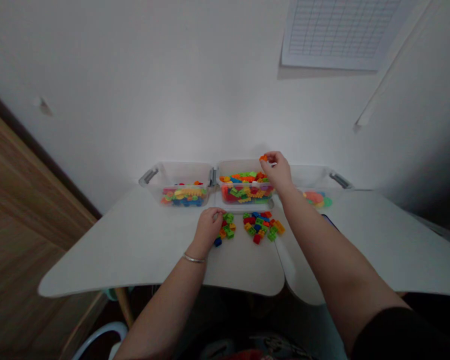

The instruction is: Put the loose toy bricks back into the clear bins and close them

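My right hand (278,171) is raised over the right rear edge of the middle clear bin (240,166), pinching an orange toy building block (263,158). Toy blocks of many colours (247,192) fill the lower part of that bin. On the white table, my left hand (209,225) rests at the left side of a small pile of loose blocks (228,226), its fingers curled together. Whatever is between those fingers is hidden. A second pile of loose blocks (260,227) lies to the right of it, in front of the middle bin.
A left clear bin (183,172) holds mixed pieces, and a right clear bin (311,175), partly behind my right arm, holds some too. Grey clip handles (149,176) sit at the bin ends. Behind the white table (127,240) rises a wall with a printed grid sheet (333,30).
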`<state>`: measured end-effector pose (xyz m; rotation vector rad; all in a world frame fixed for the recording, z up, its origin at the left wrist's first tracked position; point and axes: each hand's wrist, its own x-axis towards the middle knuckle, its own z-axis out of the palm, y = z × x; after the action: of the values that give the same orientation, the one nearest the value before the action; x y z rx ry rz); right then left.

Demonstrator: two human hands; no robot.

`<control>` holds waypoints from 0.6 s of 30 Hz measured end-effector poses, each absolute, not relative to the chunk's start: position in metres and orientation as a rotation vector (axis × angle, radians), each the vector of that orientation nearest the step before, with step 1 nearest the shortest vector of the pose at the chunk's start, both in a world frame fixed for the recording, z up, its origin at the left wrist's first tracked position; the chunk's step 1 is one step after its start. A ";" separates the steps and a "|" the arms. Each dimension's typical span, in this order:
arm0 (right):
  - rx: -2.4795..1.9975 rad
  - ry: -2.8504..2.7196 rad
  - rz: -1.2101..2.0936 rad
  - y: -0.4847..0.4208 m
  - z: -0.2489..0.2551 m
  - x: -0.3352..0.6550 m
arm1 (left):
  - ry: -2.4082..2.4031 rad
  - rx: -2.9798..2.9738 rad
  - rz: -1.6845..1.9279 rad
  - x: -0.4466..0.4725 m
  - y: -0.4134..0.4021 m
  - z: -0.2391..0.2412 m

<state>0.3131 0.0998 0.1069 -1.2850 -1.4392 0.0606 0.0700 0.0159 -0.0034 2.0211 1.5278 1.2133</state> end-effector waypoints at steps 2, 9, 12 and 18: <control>-1.341 -1.445 0.077 0.115 0.109 0.315 | 1.531 2.020 1.213 0.070 0.017 -0.004; -1.772 -1.625 0.112 0.129 0.102 0.313 | 1.520 2.027 1.202 0.071 0.016 -0.002; -1.882 -1.733 0.101 0.129 0.102 0.311 | 1.521 2.025 1.201 0.072 0.015 -0.001; -1.914 -1.743 0.108 0.127 0.104 0.308 | 1.518 2.035 1.208 0.071 0.015 -0.002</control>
<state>0.3079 0.1271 0.1040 -1.9142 -1.7426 0.1081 0.0713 0.0154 -0.0022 2.0353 1.5176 1.2081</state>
